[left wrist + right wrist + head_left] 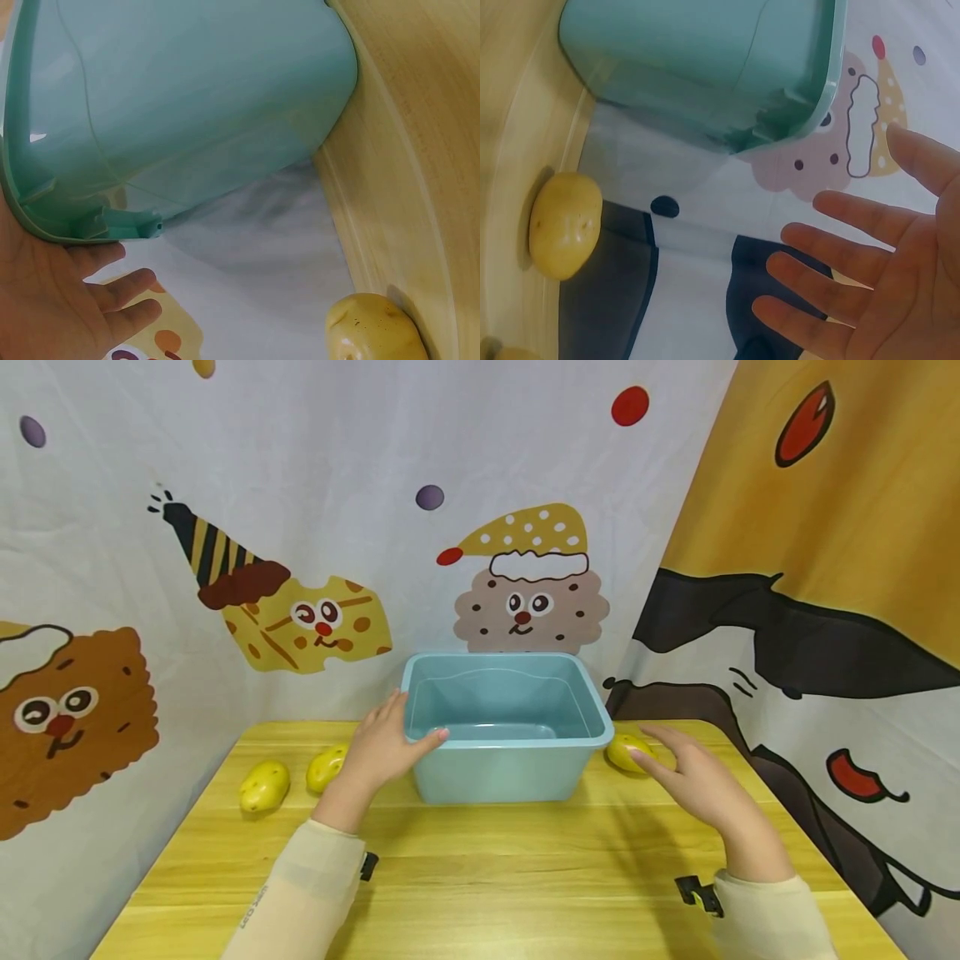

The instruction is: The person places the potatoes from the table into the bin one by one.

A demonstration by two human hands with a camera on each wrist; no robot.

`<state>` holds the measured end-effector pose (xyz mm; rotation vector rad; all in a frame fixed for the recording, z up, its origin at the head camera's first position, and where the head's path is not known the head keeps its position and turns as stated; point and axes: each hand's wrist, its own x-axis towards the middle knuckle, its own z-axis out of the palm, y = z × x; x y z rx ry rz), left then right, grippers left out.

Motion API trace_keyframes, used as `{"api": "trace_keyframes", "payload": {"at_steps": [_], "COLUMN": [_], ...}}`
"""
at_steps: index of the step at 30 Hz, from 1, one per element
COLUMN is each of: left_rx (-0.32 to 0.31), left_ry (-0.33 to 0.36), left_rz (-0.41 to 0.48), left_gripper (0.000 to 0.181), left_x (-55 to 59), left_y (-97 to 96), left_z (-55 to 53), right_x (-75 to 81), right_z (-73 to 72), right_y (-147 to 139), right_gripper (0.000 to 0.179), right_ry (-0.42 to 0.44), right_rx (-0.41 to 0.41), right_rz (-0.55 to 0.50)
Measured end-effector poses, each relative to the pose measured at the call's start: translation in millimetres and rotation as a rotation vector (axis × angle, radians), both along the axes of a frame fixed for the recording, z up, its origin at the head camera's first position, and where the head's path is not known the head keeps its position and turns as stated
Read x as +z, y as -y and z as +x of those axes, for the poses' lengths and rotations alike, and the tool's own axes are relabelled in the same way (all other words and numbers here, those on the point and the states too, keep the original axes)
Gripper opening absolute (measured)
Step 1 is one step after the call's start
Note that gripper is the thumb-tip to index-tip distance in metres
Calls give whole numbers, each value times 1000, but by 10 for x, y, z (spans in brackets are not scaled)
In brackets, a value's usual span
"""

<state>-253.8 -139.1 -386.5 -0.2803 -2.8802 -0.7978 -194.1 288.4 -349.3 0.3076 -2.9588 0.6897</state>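
A light blue-green plastic bin (495, 772) stands upright at the far middle of the wooden table, with no contents showing inside. My left hand (384, 743) is at its left rim, thumb over the front corner. In the left wrist view, that hand's fingers (127, 289) spread loosely just outside the rim. My right hand (697, 777) hovers right of the bin, fingers extended and nothing in them. Behind its fingertips in the head view lies a yellow potato (621, 753), also seen in the right wrist view (566, 225).
Left of the bin lie two more yellow potatoes, one (264, 787) near the table's left edge and one (324, 768) partly behind my left wrist. Another yellow potato (510, 354) peeks in at the right wrist view's corner. A cartoon-printed curtain (337, 460) hangs behind the table (480, 877).
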Motion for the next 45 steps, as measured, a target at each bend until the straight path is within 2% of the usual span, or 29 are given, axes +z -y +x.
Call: {"api": "trace_keyframes", "payload": {"at_steps": [7,23,34,45], "left_rx": [5,6,6,5], "left_ry": [-6,11,9,3], "left_rz": [8,18,16,15], "left_gripper": [112,115,114,112], "left_x": [-10,-10,0,-9], "left_y": [-2,-11,-11,-12], "left_z": [-6,-2,-3,1], "right_x": [-20,-133,-176,-348], "right_z": [15,6,20,-36], "right_y": [-125,-421,-643,-898], "right_gripper": [78,71,80,80], "right_ry": [35,9,67,68], "right_rx": [-26,-1,-66,-82], "right_rz": [27,49,88,111]}}
